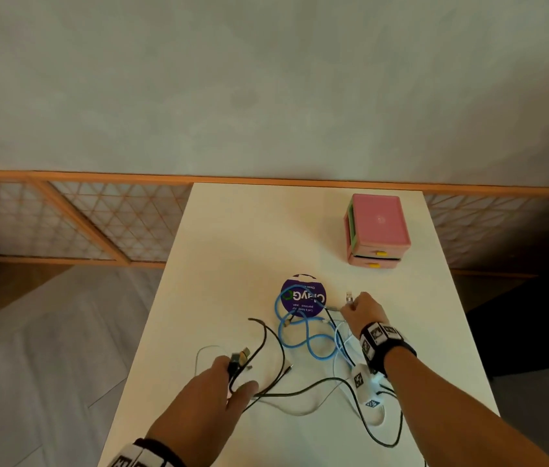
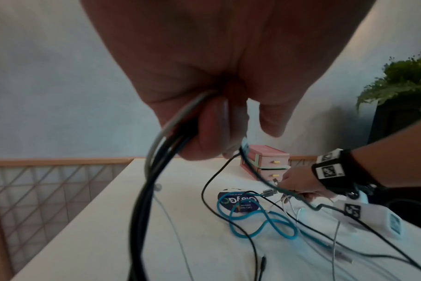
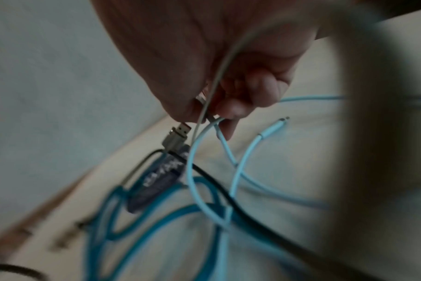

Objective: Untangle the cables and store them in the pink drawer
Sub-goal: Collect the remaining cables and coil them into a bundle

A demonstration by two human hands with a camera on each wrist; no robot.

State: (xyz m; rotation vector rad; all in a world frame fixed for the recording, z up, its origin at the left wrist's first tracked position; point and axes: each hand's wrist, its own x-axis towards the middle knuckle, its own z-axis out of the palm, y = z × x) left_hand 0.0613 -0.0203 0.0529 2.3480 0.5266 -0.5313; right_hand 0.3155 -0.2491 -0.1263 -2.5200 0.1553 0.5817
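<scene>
Head view, bottom of frame: we see our left hand [image 1: 214,385] low centre-left, fingers curled round a bundle of black cables [image 1: 268,352] w/ a plug end [image 1: 242,354] poking out above the knuckles. Left wrist cam confirms: black + one grey strand [image 2: 156,144] run thru the curled fingers [image 2: 212,129]. Loose black loops trail to the right across the white desk [image 1: 232,230], crossing a thin white cable [image 1: 313,404] near the bottom centre.

Mid frame: blue cable [image 1: 303,335] lies in loops, partly over a round purple sticker [image 1: 301,294]. Our right hand [image 1: 362,313], centre-right, pinches a pale cable [image 3: 195,152] just below its USB plug [image 1: 349,295]; plug sticks up past the fingertips. Right wrist cam: thumb + fingers [image 3: 231,108] closed on that cable, a 2nd metal USB plug [image 3: 177,137] just below, not held.

Far, upper right of desk: pink drawer unit [image 1: 378,230], 2 drawers w/ yellow knobs, both closed, well apart from the cables. Behind the desk: wood lattice screen [image 1: 74,224], grey wall.
</scene>
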